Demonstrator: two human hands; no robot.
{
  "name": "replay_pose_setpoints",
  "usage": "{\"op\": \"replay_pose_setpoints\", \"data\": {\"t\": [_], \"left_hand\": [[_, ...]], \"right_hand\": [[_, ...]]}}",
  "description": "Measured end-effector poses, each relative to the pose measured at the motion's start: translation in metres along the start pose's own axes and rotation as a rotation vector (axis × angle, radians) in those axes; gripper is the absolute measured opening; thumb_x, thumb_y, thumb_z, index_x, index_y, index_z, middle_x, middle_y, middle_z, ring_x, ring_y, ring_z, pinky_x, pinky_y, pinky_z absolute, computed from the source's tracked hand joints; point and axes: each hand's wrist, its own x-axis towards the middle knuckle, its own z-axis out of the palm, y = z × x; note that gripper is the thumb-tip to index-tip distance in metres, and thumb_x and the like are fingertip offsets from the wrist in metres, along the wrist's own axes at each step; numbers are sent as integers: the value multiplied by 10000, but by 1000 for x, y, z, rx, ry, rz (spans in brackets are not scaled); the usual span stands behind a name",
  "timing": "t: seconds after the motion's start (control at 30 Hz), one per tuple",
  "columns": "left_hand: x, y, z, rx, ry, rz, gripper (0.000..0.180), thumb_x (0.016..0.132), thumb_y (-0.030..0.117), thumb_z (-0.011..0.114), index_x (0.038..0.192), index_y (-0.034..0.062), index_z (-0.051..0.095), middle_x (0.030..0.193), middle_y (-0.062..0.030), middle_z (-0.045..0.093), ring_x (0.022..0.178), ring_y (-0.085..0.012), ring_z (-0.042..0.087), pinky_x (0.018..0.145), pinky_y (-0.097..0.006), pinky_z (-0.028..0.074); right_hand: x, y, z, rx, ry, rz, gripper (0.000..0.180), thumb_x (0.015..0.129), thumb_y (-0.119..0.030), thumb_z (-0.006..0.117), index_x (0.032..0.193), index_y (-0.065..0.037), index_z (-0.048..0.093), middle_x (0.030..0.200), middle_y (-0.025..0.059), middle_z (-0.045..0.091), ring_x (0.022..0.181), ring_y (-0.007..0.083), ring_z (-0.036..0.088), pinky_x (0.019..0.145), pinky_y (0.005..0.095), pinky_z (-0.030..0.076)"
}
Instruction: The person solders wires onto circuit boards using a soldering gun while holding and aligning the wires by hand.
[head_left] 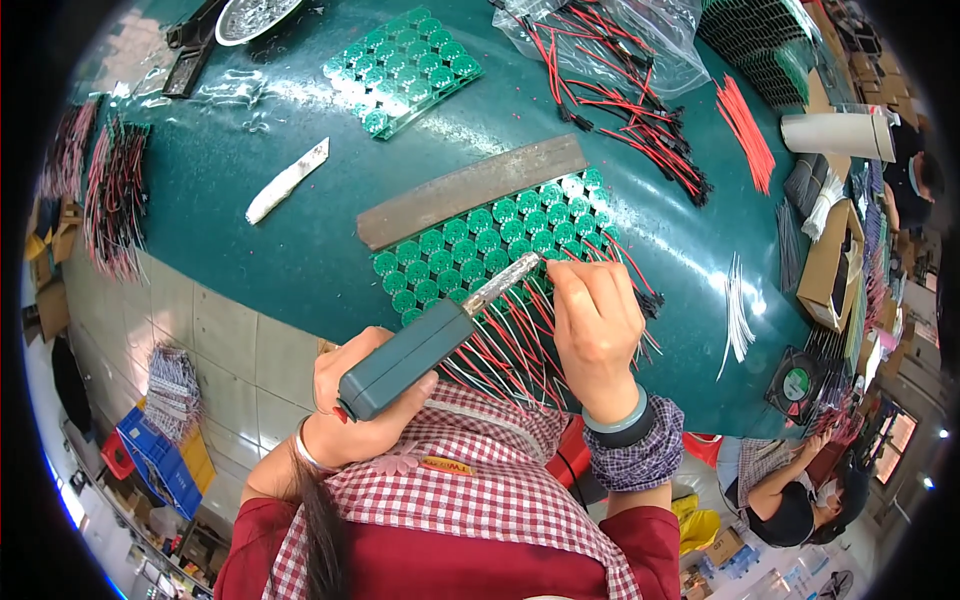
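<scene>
Checked cloth on the person's chest [470,480] fills the near edge. Just above it, the left hand [365,405] grips a grey soldering iron [430,340], whose tip touches a green panel of round boards [490,245] lying mid-table on the teal table [280,250]. Beside the tip, the right hand [595,320] pinches a thin wire at the panel; red and white wires [520,345] fan out from its near edge. A metal bar [470,190] lies along the panel's far side. Farther off lie a second green panel [405,70], a white blade [288,180] and a bag of red-black leads [620,60]. Another person [790,495] sits at lower right.
</scene>
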Motion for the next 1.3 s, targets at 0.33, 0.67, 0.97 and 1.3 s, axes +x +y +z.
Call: {"op": "replay_pose_setpoints", "data": {"t": [0.33,0.67,0.97,1.3], "left_hand": [[-4,1,-5,1,-4,-29,219,764,-3,760,950,-38,650,807,-86,662,657,-164,652,583,-280,500],[-3,4,-1,-5,-20,-50,241,763,-7,761,973,-34,645,816,-86,681,679,-154,668,604,-266,510],[-4,2,-2,-5,-14,-28,223,756,7,772,937,-23,646,778,-84,651,640,-173,646,577,-279,487],[-12,-8,2,-70,57,-23,256,773,22,762,1014,-13,686,846,-83,652,671,-180,641,596,-288,493]], "right_hand": [[1,0,0,-20,-12,1,299,699,111,705,969,-12,666,871,95,637,793,267,620,670,359,521],[0,-1,0,-24,6,5,295,691,103,720,957,-14,673,864,97,633,784,262,618,658,355,523],[-2,3,3,-81,7,-42,237,736,-9,673,972,-18,666,877,66,629,798,227,609,655,333,502],[6,0,-11,-36,-40,19,259,720,93,709,955,-12,681,863,96,636,788,262,622,674,354,527]]}}
